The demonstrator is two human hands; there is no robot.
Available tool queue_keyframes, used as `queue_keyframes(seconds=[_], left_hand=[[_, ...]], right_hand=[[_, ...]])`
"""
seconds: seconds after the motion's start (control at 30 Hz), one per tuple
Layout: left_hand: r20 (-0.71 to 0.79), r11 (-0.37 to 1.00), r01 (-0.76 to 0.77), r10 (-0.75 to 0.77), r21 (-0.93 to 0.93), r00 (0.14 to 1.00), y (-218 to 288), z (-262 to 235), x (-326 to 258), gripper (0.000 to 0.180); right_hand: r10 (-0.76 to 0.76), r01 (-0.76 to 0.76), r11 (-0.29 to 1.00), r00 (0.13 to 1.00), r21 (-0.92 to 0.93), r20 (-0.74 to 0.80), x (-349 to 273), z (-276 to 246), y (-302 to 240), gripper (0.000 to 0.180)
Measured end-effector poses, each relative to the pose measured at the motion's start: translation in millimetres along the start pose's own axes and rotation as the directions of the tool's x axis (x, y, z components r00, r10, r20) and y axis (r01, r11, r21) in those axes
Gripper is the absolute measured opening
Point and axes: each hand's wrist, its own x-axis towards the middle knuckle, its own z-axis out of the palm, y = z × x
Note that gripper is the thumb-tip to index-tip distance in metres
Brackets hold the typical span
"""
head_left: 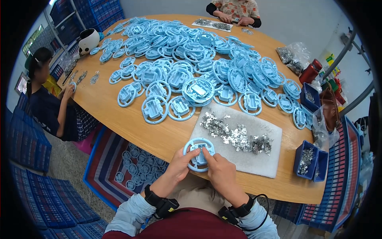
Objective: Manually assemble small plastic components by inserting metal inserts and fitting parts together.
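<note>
A light blue round plastic part (193,142), shaped like a small toy steering wheel, is held at the table's near edge. My left hand (179,164) grips its left rim, thumb lying over the middle. My right hand (219,167) presses thumb and finger onto the centre of the same part; any small piece under those fingertips is hidden. Just beyond lies a whitish foam board (258,165) carrying loose heaps of small silvery metal pieces (238,137). A large pile of matching blue plastic wheels (179,75) covers the table's middle and far side.
Blue bins (305,161) with metal bits stand at the right edge, near a brown bag (329,107) and a red flask (311,71). Below left, a blue crate (104,181) contains more wheels. Two co-workers sit at the table, left (47,99) and far side (234,8).
</note>
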Motion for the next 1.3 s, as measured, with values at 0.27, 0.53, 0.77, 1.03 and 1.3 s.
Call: queue_keyframes(seconds=[0.27, 0.53, 0.77, 1.03, 1.3], left_hand=[[0.008, 1.000, -0.001, 0.001, -0.001, 1.000, -1.0, -0.5, -0.8, 0.021], [-0.021, 0.998, -0.032, 0.033, 0.055, 0.999, -4.4, -0.4, -0.5, 0.021], [0.031, 0.997, -0.062, 0.063, -0.041, 0.997, -1.8, 3.1, -18.5, 0.029], [0.331, 0.864, 0.261, -0.420, 0.430, 0.845, 29.7, -15.5, -16.9, 0.026], [0.169, 0.977, 0.136, -0.163, 0.162, 0.972, 22.3, -2.3, -7.3, 0.034]], right_hand=[[-0.055, 0.043, 0.987, 0.995, -0.153, -0.079, -0.1, 3.6, -3.0, 0.046], [-0.096, 0.124, 0.948, 0.989, -0.292, 0.108, 6.0, -5.3, -10.6, 0.046], [0.321, -0.223, 0.839, 0.939, 0.496, -0.122, -3.0, -7.9, 8.4, 0.037], [-0.006, -0.340, 0.543, 0.913, 0.768, 0.409, 4.7, -12.6, 35.2, 0.024], [-0.011, 0.004, 0.983, 0.999, 0.185, 0.040, 32.7, -24.4, 81.3, 0.016]])
